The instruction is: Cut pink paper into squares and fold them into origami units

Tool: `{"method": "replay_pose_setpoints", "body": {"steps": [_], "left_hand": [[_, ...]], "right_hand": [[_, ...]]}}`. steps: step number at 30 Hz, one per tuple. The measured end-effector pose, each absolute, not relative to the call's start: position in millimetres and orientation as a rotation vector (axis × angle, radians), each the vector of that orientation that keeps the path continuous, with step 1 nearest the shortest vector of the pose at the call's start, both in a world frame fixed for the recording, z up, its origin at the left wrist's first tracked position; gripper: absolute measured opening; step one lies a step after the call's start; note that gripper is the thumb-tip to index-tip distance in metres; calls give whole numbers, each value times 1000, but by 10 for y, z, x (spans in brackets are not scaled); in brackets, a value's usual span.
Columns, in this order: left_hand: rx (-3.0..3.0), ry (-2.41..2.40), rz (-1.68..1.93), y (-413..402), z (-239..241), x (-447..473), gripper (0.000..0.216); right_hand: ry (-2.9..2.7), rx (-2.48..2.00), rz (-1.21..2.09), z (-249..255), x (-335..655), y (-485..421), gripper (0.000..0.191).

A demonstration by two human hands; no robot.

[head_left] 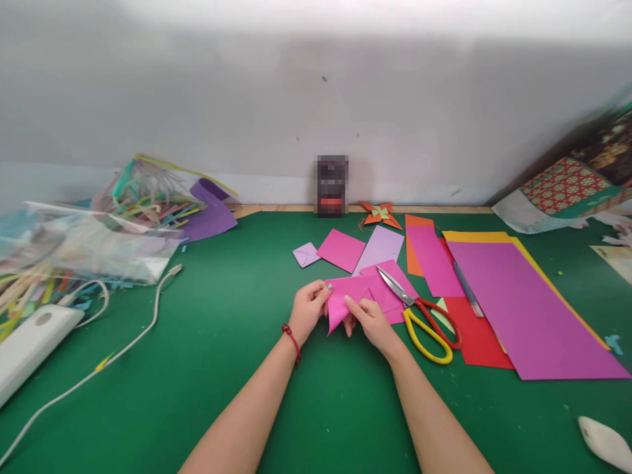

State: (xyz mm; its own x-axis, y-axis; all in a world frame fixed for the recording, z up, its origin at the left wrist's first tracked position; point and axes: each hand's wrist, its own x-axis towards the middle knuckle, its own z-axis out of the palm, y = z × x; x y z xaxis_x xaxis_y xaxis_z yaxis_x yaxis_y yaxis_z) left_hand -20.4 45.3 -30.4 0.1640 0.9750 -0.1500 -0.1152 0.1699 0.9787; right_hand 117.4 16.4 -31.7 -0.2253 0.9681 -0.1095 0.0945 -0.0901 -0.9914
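A folded pink paper (340,299) sits between both hands just above the green table (237,342). My left hand (309,309) pinches its left edge, a red cord around the wrist. My right hand (368,319) grips its lower right part, with the index finger laid across the fold. More pink paper pieces (390,289) lie right behind the hands. Scissors (419,316) with one red and one yellow handle rest on them, just right of my right hand.
Large magenta (528,309), red, orange and yellow sheets lie at the right. Small pink and lilac squares (340,250) and an orange pinwheel (379,213) sit further back. Plastic bags of coloured strips (89,243), a white power bank (29,342) and its cable (128,342) occupy the left.
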Motion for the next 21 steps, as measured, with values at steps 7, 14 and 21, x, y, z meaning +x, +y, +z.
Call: {"method": "replay_pose_setpoints", "body": {"steps": [7,14,21], "left_hand": [[1080,1107,1048,444,-305,-214,33],[1099,1116,1078,445,-318,-215,31],[1097,1155,1111,443,-306,-218,30]], "right_hand": [[-1487,-1334,1363,-344,1180,168,59],[-1435,-1380,1298,-347,1145,149,54],[-1402,-1278,1397,-334,1079,99,45]]}}
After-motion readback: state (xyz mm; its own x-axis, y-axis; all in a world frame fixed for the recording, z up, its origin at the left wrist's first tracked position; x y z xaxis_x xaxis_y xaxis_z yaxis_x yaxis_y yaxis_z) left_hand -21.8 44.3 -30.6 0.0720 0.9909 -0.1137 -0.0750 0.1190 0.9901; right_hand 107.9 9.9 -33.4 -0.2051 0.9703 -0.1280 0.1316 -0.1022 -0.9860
